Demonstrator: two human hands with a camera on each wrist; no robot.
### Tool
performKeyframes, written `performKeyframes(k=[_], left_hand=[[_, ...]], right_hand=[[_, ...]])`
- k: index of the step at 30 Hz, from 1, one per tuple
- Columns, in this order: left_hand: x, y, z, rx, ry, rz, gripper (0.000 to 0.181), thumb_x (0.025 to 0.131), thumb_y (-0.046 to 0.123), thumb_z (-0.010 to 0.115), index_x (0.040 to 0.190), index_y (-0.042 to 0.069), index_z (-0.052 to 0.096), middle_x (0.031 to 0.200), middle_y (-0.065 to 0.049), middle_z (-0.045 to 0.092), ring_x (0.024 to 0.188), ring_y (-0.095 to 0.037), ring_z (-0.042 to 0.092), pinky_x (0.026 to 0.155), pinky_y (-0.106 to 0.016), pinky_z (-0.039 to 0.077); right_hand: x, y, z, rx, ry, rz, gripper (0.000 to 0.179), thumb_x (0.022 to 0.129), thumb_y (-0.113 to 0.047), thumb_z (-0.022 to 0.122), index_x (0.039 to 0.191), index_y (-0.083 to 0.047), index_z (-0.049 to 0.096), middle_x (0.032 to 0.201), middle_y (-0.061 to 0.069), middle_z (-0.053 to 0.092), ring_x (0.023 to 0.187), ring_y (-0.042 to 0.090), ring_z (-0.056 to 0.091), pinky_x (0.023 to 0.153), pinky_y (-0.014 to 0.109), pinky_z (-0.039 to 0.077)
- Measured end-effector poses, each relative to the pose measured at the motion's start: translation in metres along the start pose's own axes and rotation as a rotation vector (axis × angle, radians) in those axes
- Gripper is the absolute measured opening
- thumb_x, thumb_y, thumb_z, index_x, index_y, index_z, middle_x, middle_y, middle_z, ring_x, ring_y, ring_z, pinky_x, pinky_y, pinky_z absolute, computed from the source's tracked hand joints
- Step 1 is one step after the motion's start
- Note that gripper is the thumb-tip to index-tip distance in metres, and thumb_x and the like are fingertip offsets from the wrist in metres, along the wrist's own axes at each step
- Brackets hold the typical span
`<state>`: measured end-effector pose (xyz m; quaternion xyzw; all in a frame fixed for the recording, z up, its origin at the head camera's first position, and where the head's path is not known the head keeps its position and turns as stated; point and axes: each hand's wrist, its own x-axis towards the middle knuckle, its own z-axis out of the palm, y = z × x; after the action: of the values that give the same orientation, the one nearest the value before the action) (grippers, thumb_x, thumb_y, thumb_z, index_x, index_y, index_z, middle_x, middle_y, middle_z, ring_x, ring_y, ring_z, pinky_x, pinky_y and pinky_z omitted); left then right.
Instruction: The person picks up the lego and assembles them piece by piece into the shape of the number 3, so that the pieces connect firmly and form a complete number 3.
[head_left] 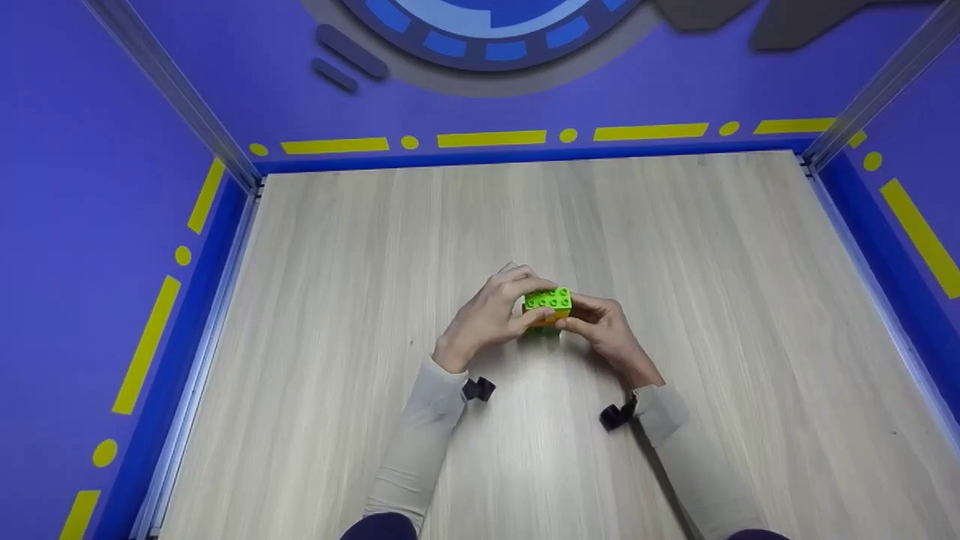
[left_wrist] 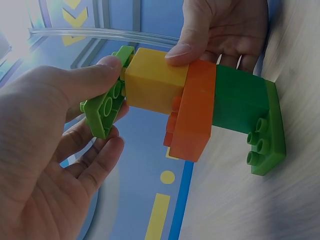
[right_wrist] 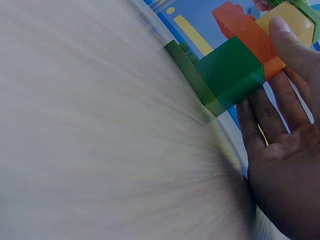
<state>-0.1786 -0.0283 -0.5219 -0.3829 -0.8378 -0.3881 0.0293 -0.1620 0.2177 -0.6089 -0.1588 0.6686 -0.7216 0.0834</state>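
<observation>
A tower of toy building bricks stands on the table between both hands. From the bottom it has a flat green brick (left_wrist: pixel 276 132), a dark green brick (left_wrist: pixel 237 95), an orange brick (left_wrist: pixel 195 115) jutting to one side and a yellow brick (left_wrist: pixel 152 80). At the top, my left hand (head_left: pixel 486 313) pinches a flat light green brick (head_left: pixel 559 300) between thumb and fingers. This brick meets the yellow one and overhangs it, its hollow underside partly showing. My right hand (head_left: pixel 611 339) holds the tower, thumb on the yellow brick and fingers behind.
The wood-grain table (head_left: pixel 360 247) extends around the hands. Blue walls (head_left: pixel 225 90) with yellow markings enclose its back and sides, with metal rails (head_left: pixel 180 435) along the side edges. A dark wrist camera (head_left: pixel 619 415) sits at the right cuff, another wrist camera (head_left: pixel 480 388) at the left.
</observation>
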Motion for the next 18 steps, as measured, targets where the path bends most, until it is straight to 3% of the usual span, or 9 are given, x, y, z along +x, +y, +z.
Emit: performKeyframes(k=[9,18], left_hand=[[0.0019,0.0043,0.0027,0.063,-0.001,0.039,0.033,0.104,0.028,0.073,0.131,0.009,0.076,0.113,-0.004,0.071,0.106,-0.020,0.062,0.093,-0.033,0.052],[0.0001,0.0039,-0.0014,0.060,-0.016,-0.004,0.030,0.103,0.027,0.074,0.130,0.013,0.077,0.111,-0.002,0.070,0.103,-0.018,0.060,0.090,-0.032,0.051]], right_hand=[[-0.0005,-0.0003,-0.0001,-0.014,0.008,-0.010,0.046,0.096,0.001,0.076,0.141,0.003,0.067,0.129,0.008,0.077,0.114,0.021,0.076,0.091,0.030,0.062],[0.0005,0.0013,-0.0001,0.001,-0.013,-0.025,0.048,0.096,0.002,0.076,0.143,0.003,0.065,0.133,0.011,0.075,0.117,0.022,0.075,0.093,0.031,0.062]])
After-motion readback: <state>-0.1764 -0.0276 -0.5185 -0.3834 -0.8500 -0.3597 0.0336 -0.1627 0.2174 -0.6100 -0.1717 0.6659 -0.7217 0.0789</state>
